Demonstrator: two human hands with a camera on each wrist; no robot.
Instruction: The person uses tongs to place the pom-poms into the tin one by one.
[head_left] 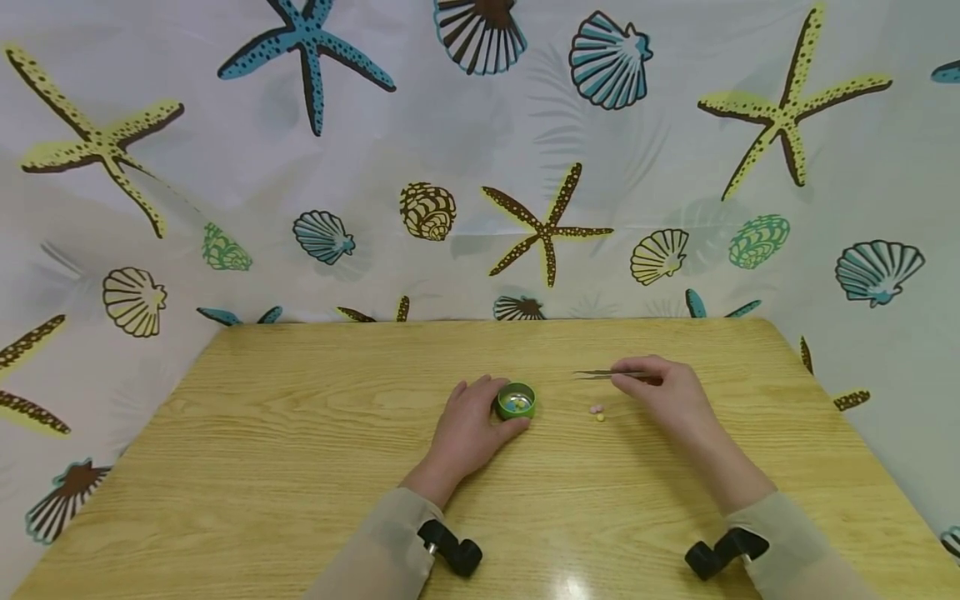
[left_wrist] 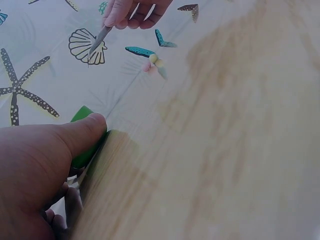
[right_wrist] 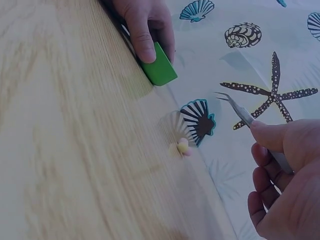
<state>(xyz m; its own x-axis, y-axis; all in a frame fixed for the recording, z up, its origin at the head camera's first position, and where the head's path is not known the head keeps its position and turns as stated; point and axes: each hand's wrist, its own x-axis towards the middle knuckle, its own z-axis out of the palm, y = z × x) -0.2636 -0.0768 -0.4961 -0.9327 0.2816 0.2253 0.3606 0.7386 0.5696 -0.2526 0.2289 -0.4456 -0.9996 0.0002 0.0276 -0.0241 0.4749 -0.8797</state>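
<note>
My left hand (head_left: pixel 471 423) holds a small round green tin (head_left: pixel 517 401) on the table, thumb and fingers around its sides. Blue and yellow bits lie inside the tin in the head view. My right hand (head_left: pixel 670 395) pinches metal tweezers (head_left: pixel 596 374) between thumb and fingers, above the table to the right of the tin. The curved tips (right_wrist: pixel 223 95) are slightly apart with nothing between them in the right wrist view. A few small pellets (head_left: pixel 597 410), pink and yellow, lie close together on the table between the tin and the right hand.
The wooden table (head_left: pixel 300 417) reaches back to a white cloth (head_left: pixel 360 167) printed with starfish and shells, which also hangs at both sides. A black camera mount (head_left: pixel 452 550) is strapped on the left wrist and another mount (head_left: pixel 723 552) on the right.
</note>
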